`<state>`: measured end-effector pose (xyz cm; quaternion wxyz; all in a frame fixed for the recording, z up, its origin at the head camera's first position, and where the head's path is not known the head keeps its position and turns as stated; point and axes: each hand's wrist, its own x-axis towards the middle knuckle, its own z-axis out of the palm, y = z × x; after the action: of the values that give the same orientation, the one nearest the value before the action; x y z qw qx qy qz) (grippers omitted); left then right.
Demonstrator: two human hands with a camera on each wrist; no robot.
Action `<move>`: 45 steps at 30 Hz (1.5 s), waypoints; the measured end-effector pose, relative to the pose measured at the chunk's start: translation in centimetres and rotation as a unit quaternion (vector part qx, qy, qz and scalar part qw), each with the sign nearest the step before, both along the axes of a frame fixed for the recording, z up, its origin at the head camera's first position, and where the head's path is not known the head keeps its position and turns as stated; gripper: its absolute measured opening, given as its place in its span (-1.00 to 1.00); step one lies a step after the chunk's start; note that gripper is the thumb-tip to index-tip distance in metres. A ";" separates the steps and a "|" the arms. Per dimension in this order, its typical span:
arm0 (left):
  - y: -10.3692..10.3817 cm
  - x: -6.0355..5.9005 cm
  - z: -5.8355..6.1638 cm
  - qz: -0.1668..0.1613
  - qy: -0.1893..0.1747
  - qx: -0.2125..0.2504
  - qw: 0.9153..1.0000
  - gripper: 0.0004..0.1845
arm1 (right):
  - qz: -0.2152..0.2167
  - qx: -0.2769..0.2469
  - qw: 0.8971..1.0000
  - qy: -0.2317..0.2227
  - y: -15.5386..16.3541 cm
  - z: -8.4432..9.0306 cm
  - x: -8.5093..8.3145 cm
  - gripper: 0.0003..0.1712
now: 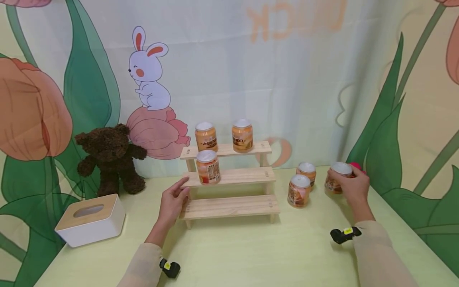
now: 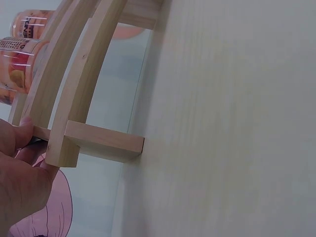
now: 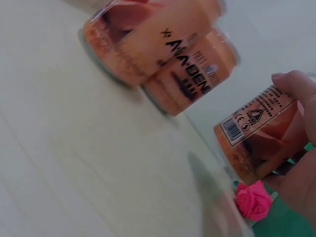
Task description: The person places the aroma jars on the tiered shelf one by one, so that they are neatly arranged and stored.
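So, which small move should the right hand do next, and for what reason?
I would carry the held can leftward to the right part of the middle step. The right hand already grips it, that step bears only one can, near its left end, and the left hand holds the shelf, probably steadying it.

- The can (image 3: 256,133) in your right hand (image 1: 353,185) has a smooth printed side and a pale, metal-looking lid (image 1: 341,168).
- The cans (image 1: 209,170) on your rack (image 1: 233,206) catch glossy highlights along their sides.
- Your rack looks like bare wood, matt and visibly grained.
- The desk (image 1: 251,255) gives you a smooth, faintly grained top.
- Your tissue box (image 1: 102,230) pairs smooth, plastic-looking white walls with a wood-look top.
- You see rough, curly plush on the bear (image 1: 111,157).
- Your backdrop (image 1: 222,79) is creased cloth.
- Your sleeves (image 1: 380,247) look matt and woven.
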<state>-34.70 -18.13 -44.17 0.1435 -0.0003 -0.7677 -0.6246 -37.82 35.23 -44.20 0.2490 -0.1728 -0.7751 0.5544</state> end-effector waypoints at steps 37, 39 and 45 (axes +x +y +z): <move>-0.1 0.1 0.0 -0.008 0.016 0.008 1.000 -0.59 | 0.269 0.095 0.953 0.101 -8.3 10.0 5.9 -0.38; -0.2 0.1 0.0 -0.012 0.017 0.008 1.000 -0.58 | 0.280 0.103 0.950 0.095 -9.1 10.0 6.0 -0.38; -0.1 -0.2 -0.2 -0.010 0.018 0.010 1.000 -0.59 | 0.316 0.099 0.941 0.075 -11.4 9.7 6.4 -0.36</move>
<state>-34.85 -18.18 -44.32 0.1506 -0.0178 -0.7586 -0.6336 -31.46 23.87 -34.51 0.1342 0.1483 -0.8201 0.5362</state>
